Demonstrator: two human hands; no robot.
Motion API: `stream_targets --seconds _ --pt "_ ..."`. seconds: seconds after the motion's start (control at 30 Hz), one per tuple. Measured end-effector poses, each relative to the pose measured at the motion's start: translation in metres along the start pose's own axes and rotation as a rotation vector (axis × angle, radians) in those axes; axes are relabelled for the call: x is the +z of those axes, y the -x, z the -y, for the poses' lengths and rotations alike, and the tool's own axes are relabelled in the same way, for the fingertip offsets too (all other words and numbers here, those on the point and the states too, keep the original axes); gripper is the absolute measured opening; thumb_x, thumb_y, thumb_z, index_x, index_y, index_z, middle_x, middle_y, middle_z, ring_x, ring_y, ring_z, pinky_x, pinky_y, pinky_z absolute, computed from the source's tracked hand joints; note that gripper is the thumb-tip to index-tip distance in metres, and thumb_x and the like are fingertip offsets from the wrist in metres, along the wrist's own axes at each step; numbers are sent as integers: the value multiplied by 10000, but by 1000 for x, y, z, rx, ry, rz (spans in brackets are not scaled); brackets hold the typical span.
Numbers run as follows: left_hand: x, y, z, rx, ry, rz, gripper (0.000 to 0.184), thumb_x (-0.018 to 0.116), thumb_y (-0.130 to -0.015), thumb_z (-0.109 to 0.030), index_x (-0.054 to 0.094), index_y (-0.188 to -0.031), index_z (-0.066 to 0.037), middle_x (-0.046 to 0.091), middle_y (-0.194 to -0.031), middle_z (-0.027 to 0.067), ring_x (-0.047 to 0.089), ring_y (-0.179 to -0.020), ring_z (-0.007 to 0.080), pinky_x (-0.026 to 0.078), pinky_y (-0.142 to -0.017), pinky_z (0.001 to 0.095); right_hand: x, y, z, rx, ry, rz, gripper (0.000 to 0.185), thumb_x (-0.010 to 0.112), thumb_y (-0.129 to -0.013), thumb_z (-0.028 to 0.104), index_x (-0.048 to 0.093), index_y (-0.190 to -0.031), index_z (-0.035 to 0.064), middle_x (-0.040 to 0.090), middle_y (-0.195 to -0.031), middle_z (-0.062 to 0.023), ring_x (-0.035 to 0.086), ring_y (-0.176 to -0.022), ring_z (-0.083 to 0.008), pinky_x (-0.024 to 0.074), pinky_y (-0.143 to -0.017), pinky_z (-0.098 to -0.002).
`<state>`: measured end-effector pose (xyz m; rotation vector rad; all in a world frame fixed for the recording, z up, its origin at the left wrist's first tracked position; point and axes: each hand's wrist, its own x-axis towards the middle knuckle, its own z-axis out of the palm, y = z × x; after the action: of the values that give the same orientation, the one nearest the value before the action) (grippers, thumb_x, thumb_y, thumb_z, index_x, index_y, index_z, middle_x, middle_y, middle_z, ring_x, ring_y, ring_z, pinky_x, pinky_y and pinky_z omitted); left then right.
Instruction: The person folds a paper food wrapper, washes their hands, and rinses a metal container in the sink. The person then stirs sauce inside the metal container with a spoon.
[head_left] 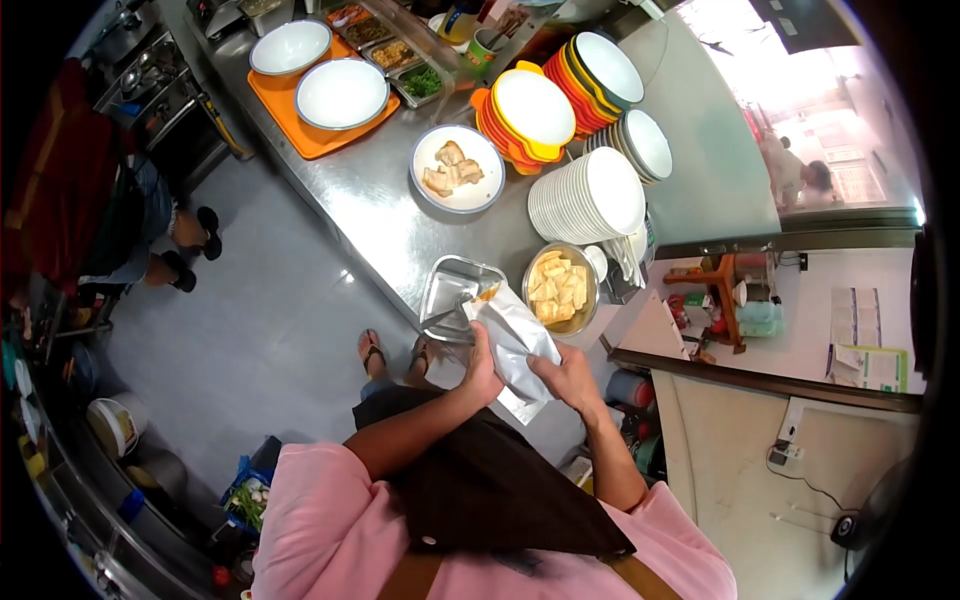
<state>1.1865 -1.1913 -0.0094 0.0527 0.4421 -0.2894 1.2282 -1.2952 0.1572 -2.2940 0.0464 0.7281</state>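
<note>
Silver pouch (515, 350) at near-right corner of the metal tray (450, 287); contact unclear from above. Your left hand (483, 366) and right hand (570, 378) pinch the pouch between fingers and thumbs. Metal bowl (590, 313): right of the tray.

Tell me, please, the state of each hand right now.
Left hand: closed, holding the silver pouch by one side.
Right hand: closed, holding the same pouch by its other side.
</note>
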Motion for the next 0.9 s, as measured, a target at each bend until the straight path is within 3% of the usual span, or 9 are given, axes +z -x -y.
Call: stream_targets --seconds 0.13,0.23,0.5,0.63,0.87,0.9 --pt "20 4 -6 -16 28 6 951 277 -872 -830 328 -1520 -135 462 -1486 67 462 -1351 260 366 -1132 437 -7 -12 21 -75 205 13 315 678 -847 252 719 -1059 22 710 -872 -232 707 -816 -361 533 -761 -413" --pt "27 5 -9 -37 56 3 970 281 -851 -851 347 -1512 -145 470 -1482 59 466 -1347 254 368 -1130 437 -13 -20 35 -79 288 45 302 680 -841 246 720 -1027 11 692 -845 -255 691 -810 -404 527 -747 -438" --pt "27 5 -7 -105 142 -35 985 325 -815 -874 386 -1489 -158 487 -1469 45 480 -1335 239 376 -1129 430 -19 -40 56 -175 440 87 291 685 -869 234 709 -1005 -22 661 -805 -297 661 -775 -457 516 -707 -470" --pt "29 6 -6 -37 137 -29 980 341 -814 -865 375 -1495 -160 477 -1480 32 469 -1348 234 367 -1139 429 -23 -47 70 -249 528 141 290 690 -891 234 696 -978 -43 649 -802 -311 649 -792 -478 512 -711 -489" --pt "32 17 -13 -159 103 66 993 342 -827 -849 306 -1534 -152 412 -1531 37 410 -1399 255 325 -1165 475 -20 -55 81 -364 655 141 267 684 -893 223 682 -930 -42 649 -808 -305 640 -807 -487 507 -712 -513" --pt "29 19 -13 -201 45 39 992 353 -833 -847 320 -1521 -134 443 -1505 59 445 -1371 256 360 -1138 466 -20 -56 81 -371 669 143 266 682 -893 223 683 -925 -41 651 -808 -302 641 -806 -486 508 -711 -513"
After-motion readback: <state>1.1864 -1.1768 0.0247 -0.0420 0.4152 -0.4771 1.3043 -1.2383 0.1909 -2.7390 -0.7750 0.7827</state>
